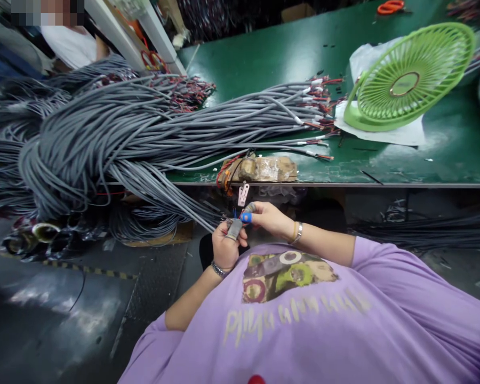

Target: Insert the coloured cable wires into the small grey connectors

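Below the bench edge, my left hand is closed around the ends of several grey cables that come down from the heap on the left. Grey tape or a finger cover wraps its thumb. My right hand, with a blue cover on one finger, meets it and pinches at the thin wires sticking out of the cable ends. Those wires are too small to tell apart. A small pinkish-white tool or clip shows just above the fingers, by the bench edge.
A large bundle of grey cables lies across the green bench, stripped ends to the right. A taped block sits at the bench edge. Beyond are a green fan and orange-handled scissors. Another person is at upper left.
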Tool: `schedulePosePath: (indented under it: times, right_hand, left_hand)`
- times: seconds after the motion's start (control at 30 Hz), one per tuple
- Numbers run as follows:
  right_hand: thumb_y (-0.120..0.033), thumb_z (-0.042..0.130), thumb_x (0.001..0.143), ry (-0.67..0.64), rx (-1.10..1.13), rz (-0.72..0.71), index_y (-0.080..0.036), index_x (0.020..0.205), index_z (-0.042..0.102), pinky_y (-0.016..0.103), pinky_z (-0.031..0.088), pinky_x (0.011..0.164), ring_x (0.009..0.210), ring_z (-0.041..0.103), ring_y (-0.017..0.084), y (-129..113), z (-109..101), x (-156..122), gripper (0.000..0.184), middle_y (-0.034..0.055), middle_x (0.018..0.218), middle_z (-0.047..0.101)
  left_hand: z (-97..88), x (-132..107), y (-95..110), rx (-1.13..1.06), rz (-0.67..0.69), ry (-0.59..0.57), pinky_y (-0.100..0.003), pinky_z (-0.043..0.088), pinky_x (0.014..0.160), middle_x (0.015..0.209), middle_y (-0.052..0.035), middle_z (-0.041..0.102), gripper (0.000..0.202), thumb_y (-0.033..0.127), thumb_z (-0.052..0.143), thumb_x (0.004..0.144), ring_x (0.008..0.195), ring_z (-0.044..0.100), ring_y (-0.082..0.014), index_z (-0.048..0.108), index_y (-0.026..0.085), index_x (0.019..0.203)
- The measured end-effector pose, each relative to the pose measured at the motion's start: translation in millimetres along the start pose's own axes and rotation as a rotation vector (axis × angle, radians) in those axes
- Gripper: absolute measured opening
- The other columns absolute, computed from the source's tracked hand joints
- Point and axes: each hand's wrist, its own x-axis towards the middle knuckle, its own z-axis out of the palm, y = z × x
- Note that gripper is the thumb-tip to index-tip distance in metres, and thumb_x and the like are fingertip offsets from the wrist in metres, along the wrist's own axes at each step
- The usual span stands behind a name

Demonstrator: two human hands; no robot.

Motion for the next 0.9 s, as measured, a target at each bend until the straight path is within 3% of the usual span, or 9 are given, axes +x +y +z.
schedulePosePath:
  times: [0.2,0.43,0.67,0.8,0.9]
  right_hand:
    - [-0.037,0.082,0.058,0.074,0.046,0.019,-0.015,0.067,0.059,0.020,0.039,0.047,0.048,0.044,0.006,0,0,-2,0.033,-0.0050,0.055,0.054]
    - [-0.032,0.081,0.061,0.043,0.044,0.038,-0.014,0.071,0.061,0.020,0.039,0.049,0.055,0.052,0.009,-2,5,-1,0.029,-0.0003,0.063,0.063]
    - [-0.036,0.085,0.057,0.046,0.086,-0.007,-0.013,0.068,0.061,0.020,0.037,0.048,0.051,0.046,0.006,5,2,-3,0.035,-0.0013,0.061,0.060]
    - [-0.046,0.083,0.061,-0.009,0.225,0.013,-0.014,0.068,0.058,0.020,0.039,0.050,0.048,0.040,0.005,4,-9,-2,0.040,-0.0055,0.054,0.050]
    - [-0.056,0.071,0.073,0.023,0.303,0.075,-0.015,0.076,0.060,0.020,0.042,0.051,0.050,0.044,0.006,-2,-16,8,0.043,-0.0023,0.064,0.056]
  left_hand:
    - [1.5,0,5,-0.061,-0.007,0.019,-0.016,0.027,0.033,0.051,0.0022,0.061,0.032,0.045,0.069,0.077,0.034,0.049,-0.0058,0.061,0.015,0.070]
    - [0.3,1,-1,0.007,-0.003,0.000,-0.017,0.029,0.035,0.046,0.0026,0.058,0.035,0.045,0.068,0.078,0.034,0.048,-0.0063,0.056,0.016,0.063]
    - [6.7,2,10,-0.133,-0.058,0.037,-0.016,0.026,0.032,0.050,0.0025,0.060,0.031,0.044,0.072,0.072,0.033,0.048,-0.0059,0.059,0.016,0.069]
    - [1.3,3,12,-0.191,-0.065,-0.026,-0.015,0.026,0.031,0.049,0.0025,0.059,0.027,0.041,0.070,0.073,0.032,0.046,-0.0054,0.064,0.015,0.072]
    - [-3.1,6,15,-0.229,-0.079,-0.133,-0.016,0.028,0.030,0.045,0.0026,0.056,0.028,0.043,0.070,0.073,0.031,0.043,-0.0057,0.067,0.015,0.072]
